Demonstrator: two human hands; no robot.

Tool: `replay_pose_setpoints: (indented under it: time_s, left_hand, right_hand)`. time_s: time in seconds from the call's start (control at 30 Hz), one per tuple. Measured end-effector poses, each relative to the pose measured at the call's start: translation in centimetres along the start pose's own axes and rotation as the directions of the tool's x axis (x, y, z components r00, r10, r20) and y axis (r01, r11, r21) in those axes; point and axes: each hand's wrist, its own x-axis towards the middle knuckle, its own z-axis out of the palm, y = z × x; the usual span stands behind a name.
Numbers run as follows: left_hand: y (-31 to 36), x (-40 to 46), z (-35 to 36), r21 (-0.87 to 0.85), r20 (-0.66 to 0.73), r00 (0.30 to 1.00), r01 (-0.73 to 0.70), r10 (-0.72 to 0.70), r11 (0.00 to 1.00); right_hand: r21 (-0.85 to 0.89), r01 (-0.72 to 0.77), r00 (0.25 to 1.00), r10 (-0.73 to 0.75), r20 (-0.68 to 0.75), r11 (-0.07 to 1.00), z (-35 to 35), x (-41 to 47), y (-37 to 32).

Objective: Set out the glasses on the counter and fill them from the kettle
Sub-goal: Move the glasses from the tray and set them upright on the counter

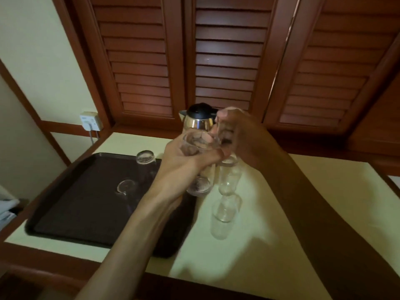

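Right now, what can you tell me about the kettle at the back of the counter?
The kettle stands upright at the back of the counter, in front of the louvred shutters. Its body looks like polished steel and its lid is black; a short spout points left. Both hands, the left hand and the right hand, each holding a glass, hide its lower part and right side, so base and handle cannot be seen. Neither hand appears to touch it.

Both hands were up over the counter, the left hand gripping one glass, the right hand gripping another in front of the kettle, two glasses standing below them, two more on the dark tray.
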Motion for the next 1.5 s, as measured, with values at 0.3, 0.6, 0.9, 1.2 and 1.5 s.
replay_pose_setpoints:
  time_s: [0.3, 0.6, 0.9, 1.2, 1.5]
  left_hand:
    - [-6.6, -1.2, 10.7, -0.003, -0.006, 1.000, -0.007, 0.007, 1.000]
    - [-15.0, -3.2, 16.0, 0.059, 0.009, 0.999, 0.037, -0.038, 0.998]
    - [-18.3, -3.7, 15.2, 0.136, -0.012, 1.000, 0.020, -0.018, 0.990]
    - [-19.2, -3.5, 14.3, 0.158, -0.009, 1.000, 0.013, -0.012, 0.987]
    - [-19.9, -4.0, 13.9, 0.152, 0.009, 1.000, 0.004, -0.005, 0.988]
  right_hand:
    - [0.025, 0.125, 0.992, -0.125, 0.008, 0.992, -10.3, -4.5, 1.6]
    - [-0.014, 0.155, 0.988, -0.155, 0.002, 0.988, -14.9, -5.6, 6.2]
    - [-0.089, 0.103, 0.994, -0.106, -0.038, 0.991, -16.3, -5.2, 10.8]
    - [-0.091, 0.150, 0.982, -0.159, -0.104, 0.985, -16.7, -4.5, 13.3]
    - [-0.155, 0.147, 0.973, -0.170, -0.153, 0.977, -16.8, -4.9, 14.6]
